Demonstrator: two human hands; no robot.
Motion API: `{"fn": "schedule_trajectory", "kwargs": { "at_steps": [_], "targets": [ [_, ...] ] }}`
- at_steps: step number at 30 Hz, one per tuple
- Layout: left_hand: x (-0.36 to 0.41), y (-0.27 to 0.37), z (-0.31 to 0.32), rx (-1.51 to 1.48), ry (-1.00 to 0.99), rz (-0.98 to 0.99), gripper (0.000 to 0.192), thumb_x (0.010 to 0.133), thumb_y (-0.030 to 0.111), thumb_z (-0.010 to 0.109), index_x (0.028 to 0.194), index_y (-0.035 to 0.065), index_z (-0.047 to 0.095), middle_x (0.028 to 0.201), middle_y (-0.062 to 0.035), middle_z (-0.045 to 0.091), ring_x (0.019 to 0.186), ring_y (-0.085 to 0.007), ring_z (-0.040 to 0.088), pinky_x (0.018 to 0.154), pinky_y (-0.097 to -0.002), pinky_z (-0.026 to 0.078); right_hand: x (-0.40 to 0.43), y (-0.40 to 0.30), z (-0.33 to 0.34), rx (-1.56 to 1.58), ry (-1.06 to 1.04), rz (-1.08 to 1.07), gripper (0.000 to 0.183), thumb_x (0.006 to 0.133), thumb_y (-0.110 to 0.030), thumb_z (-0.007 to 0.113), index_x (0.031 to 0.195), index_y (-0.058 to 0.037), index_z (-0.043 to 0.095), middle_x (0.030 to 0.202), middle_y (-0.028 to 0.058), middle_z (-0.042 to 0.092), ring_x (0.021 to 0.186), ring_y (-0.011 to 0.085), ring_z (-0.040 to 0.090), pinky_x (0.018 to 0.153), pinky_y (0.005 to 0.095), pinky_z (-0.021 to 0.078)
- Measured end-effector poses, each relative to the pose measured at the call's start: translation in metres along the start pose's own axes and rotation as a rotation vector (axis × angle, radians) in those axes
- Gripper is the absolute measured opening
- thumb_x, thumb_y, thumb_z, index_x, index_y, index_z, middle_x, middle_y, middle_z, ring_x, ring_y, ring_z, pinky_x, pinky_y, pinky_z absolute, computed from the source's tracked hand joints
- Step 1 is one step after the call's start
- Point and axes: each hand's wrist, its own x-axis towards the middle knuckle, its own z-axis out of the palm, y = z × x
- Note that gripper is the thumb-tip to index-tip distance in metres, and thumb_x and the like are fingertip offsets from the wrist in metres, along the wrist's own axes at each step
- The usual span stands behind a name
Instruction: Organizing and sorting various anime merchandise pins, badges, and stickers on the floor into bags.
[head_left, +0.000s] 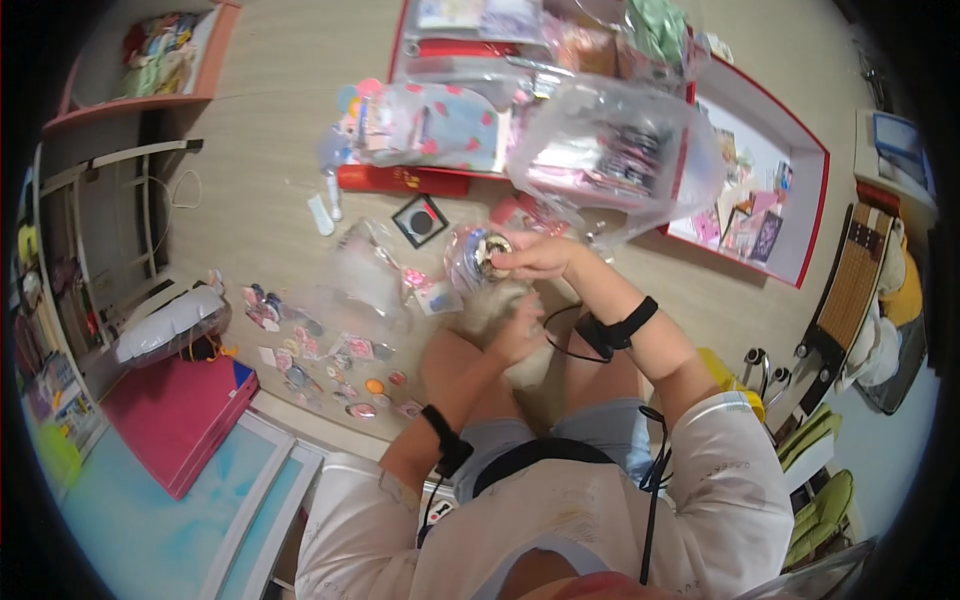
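Note:
My right hand (540, 256) grips a few round badge-like pieces (480, 259), some of them in clear plastic, with the thumb pressed on the top one. Just below it, my left hand (519, 330) is blurred by motion above my lap. A pale blur lies beside its fingers, and whether they hold anything is unclear. To the left of the badges, a small clear packet (439, 298) lies on the floor near a crumpled clear plastic bag (367, 277). Further left, several loose badges (360, 349) are spread over the floor.
Ahead stands a red-edged box (814, 217) with packets inside; a large clear bag (600, 142) overlaps it. A black square case (420, 221) and a red box (405, 180) lie nearer. To the left are a pink box (180, 420) and a white-topped bag (172, 319).

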Motion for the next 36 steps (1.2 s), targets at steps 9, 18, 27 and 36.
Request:
{"fn": "schedule_trajectory", "kwargs": {
  "at_steps": [9,18,27,36],
  "targets": [
    [0.038,-0.068,0.112,0.439,0.013,0.379,0.052,0.081,0.027,0.061,0.122,0.0039,0.04,0.101,-0.0215,0.054,0.083,-0.0401,0.055,0.075,-0.0459,0.046,-0.04,0.055,-0.005,-0.489,-0.081,-0.138,0.067,0.086,-0.033,0.062,0.138,-0.009,0.026,0.135,0.0071,0.034,0.124,0.0169,0.031,0.102,0.0312,0.0268],
    [0.001,-0.093,0.122,0.344,0.244,-0.157,0.047,0.082,0.024,0.057,0.116,-0.0028,0.038,0.096,-0.027,0.059,0.093,-0.0436,0.057,0.081,-0.0466,0.046,-0.078,0.113,0.025,-0.226,-0.102,-0.167,0.057,0.086,-0.028,0.063,0.133,-0.0163,0.034,0.123,0.0029,0.046,0.112,0.0148,0.046,0.089,0.0468,0.0432],
    [0.071,-0.037,0.136,0.036,0.309,0.279,0.023,0.078,0.026,0.057,0.087,0.008,0.068,0.091,-0.0185,0.064,0.089,-0.034,0.06,0.074,-0.0417,0.047,-0.13,0.126,0.046,-0.222,0.111,-0.423,0.042,0.087,-0.03,0.059,0.123,-0.014,0.046,0.115,0.0023,0.056,0.107,0.0202,0.053,0.093,0.0487,0.0389],
    [0.015,0.09,0.244,-0.277,-0.447,0.665,0.035,0.087,0.028,0.05,0.116,0.0095,0.056,0.116,-0.015,0.058,0.106,-0.0271,0.054,0.091,-0.0355,0.041,-0.183,0.093,0.152,-0.468,0.02,-0.609,0.048,0.088,-0.034,0.056,0.128,-0.0117,0.043,0.126,0.0085,0.05,0.119,0.0268,0.046,0.1,0.049,0.0369]
  ]
}}
